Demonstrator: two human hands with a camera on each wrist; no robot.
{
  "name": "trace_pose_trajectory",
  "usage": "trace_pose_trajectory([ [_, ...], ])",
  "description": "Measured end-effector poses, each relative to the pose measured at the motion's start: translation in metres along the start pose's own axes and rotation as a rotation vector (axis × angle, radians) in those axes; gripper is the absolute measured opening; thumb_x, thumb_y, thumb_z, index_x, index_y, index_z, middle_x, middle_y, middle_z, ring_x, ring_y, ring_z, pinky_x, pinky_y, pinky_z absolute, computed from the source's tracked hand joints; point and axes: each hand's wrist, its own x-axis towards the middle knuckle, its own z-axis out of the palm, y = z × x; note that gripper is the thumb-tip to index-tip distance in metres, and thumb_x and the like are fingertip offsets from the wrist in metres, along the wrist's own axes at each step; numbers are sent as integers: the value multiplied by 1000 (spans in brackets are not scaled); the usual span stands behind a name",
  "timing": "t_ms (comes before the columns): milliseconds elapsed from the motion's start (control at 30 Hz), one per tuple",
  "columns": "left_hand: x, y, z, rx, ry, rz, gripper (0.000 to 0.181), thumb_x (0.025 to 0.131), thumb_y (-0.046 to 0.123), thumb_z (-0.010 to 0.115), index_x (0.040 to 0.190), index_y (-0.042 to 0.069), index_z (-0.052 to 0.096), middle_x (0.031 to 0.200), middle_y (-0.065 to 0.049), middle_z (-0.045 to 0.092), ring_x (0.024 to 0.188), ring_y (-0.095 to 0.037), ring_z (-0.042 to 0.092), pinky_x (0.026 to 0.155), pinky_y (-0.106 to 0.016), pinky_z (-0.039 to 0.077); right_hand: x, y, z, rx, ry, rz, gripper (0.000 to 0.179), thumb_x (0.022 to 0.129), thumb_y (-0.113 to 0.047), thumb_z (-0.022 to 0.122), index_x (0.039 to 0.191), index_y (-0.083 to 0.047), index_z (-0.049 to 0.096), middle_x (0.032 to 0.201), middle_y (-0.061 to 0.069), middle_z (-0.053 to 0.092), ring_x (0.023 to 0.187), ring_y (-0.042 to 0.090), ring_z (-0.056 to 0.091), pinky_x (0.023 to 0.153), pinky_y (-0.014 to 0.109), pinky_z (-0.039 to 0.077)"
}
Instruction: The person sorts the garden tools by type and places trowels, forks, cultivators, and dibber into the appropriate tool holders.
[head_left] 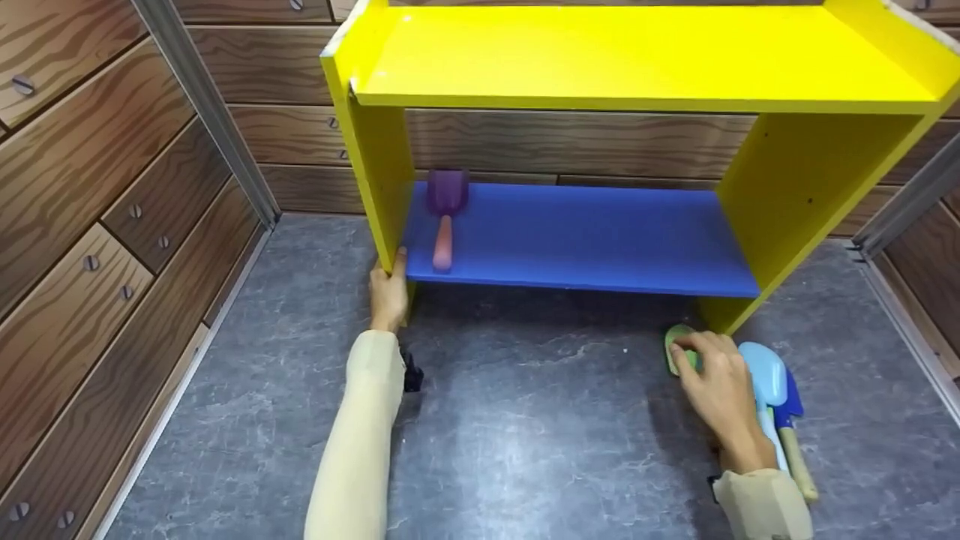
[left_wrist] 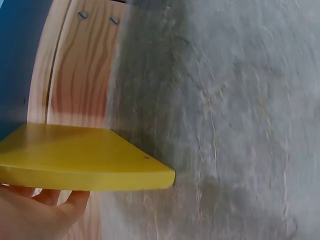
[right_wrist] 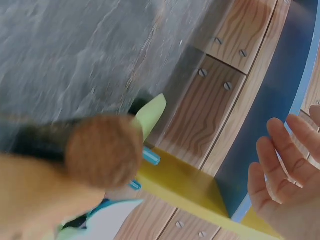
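- The left hand (head_left: 388,300) grips the left side panel of the rack (head_left: 600,56), low at its front edge; the thumb lies on the inner side and, in the left wrist view, the fingers bend against the other face.
- The right hand (head_left: 720,386) hangs over the green tool (head_left: 677,335), its fingers apart and loosely bent, with nothing in the visible palm; whether a fingertip touches the tool I cannot tell.
- The rack stands upright on the grey floor (head_left: 510,427), with yellow sides and top and a blue shelf (head_left: 600,236) set lower down, between the sides.
- The green tool is low down, just beside the front foot of the right side panel, partly hidden by the hand.
- The light-blue scoop (head_left: 766,371) lies just right of that hand, its handle pointing towards the sleeve.
- The dark blue tool (head_left: 793,397) lies against it on the right, partly covered by it, with a beige handle.
- The purple scoop (head_left: 448,191) rests at the left end of the blue shelf, its pink handle towards the front edge.
- A brown round end (right_wrist: 104,152) fills part of the right wrist view, too blurred to match to a tool.
- Wood-patterned walls (head_left: 562,142) stand behind and at both sides.
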Motion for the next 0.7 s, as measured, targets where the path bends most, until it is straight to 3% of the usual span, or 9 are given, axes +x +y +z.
trace_pose_trajectory([
  [167,2,0,-1,45,-16,-8,41,106,22,51,130,-10,60,128,-26,62,124,-33,55,108,-40,37,-6,6,-9,-41,-5,19,4,89,2,70,89,6,72,88,20,69,85,40,60,74,53,44],
  [533,2,1,-1,-62,-41,-4,41,106,14,49,135,-14,53,135,-30,56,130,-36,51,111,-37,35,-15,14,-18,-80,-3,76,5,86,3,72,88,7,71,84,22,68,82,44,59,73,55,43],
  [700,1,2,-2,-69,-58,-9,42,106,15,49,137,-14,52,138,-30,55,132,-36,49,112,-38,34,-24,18,-21,-114,-58,143,7,87,-1,72,90,5,71,89,23,69,86,45,61,75,58,45],
])
